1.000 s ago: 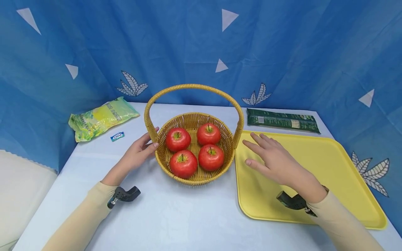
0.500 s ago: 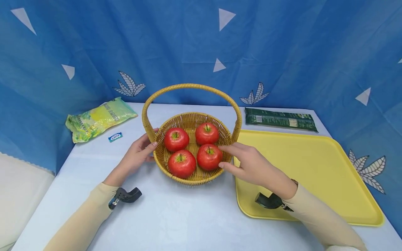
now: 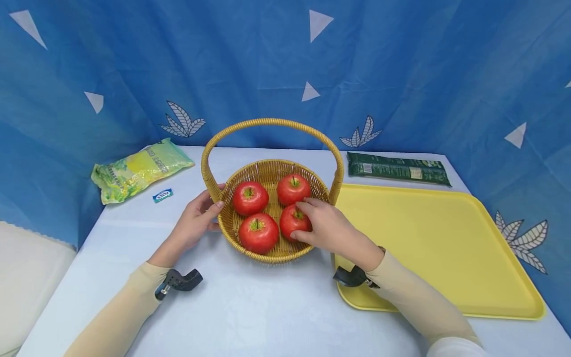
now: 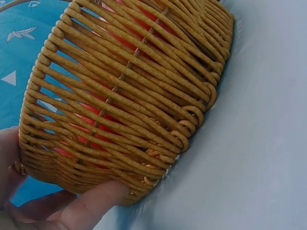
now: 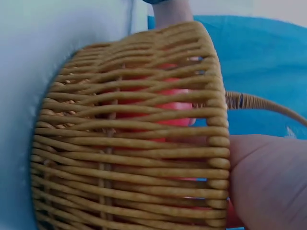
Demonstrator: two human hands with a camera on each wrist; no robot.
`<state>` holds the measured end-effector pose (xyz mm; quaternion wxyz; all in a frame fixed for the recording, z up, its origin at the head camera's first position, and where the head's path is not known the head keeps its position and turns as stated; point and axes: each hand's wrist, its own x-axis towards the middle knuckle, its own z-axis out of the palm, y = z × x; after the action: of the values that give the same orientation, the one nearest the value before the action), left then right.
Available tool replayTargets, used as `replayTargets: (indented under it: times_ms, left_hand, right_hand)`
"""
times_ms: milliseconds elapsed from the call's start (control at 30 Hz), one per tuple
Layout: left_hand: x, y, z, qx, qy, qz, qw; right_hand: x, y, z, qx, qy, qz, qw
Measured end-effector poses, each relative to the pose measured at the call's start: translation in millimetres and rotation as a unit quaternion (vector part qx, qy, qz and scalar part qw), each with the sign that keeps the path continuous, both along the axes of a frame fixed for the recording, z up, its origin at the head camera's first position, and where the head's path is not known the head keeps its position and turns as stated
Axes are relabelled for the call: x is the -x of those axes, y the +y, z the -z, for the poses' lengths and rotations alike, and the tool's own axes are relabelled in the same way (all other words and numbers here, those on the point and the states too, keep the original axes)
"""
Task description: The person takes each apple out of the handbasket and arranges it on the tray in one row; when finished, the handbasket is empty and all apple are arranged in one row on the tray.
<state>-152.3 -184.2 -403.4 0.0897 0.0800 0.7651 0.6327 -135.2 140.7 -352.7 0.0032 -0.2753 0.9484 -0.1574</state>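
Note:
Several red apples lie in a round wicker basket [image 3: 285,259] with a tall arched handle. At its left side, my left hand [image 3: 194,221] holds the basket, thumb on the rim near the handle's foot; the left wrist view shows its fingers [image 4: 91,206] against the woven wall. My right hand [image 3: 332,228] reaches over the right rim and grips the front right apple [image 3: 290,221], thumb on the near side and fingers over the top. From the right wrist, the basket wall [image 5: 129,143] hides most of that grip, and the hand [image 5: 273,177] shows beyond the rim.
A yellow tray [image 3: 437,248] lies right of the basket, under the right forearm. Behind it is a dark green packet [image 3: 399,168]. At the back left are a yellow-green bag [image 3: 142,168] and a small blue-green packet [image 3: 162,195]. A blue curtain [image 3: 267,59] hangs behind the table.
My right hand has moved left from above the tray, over the basket's rim, and its fingers have come round the front right apple. My left hand has stayed at the basket.

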Motion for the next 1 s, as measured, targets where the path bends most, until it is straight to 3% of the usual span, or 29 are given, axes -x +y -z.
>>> replayTargets:
  times_ms: [267,767,1000]
  left_hand:
    - [-0.1,4,2.3,-0.008,0.006,-0.002,1.0]
    - [-1.0,6,8.3,0.031,0.034,-0.012,0.9989]
    - [-1.3,6,9.2,0.031,0.034,-0.012,0.9989]
  right_hand:
    - [11.5,4,1.1,0.036,-0.037,-0.009,0.999]
    - [9.3,4,9.7,0.037,-0.038,-0.015,0.998]
    - [6.7,2,12.4,0.062,-0.017,-0.007,0.998]
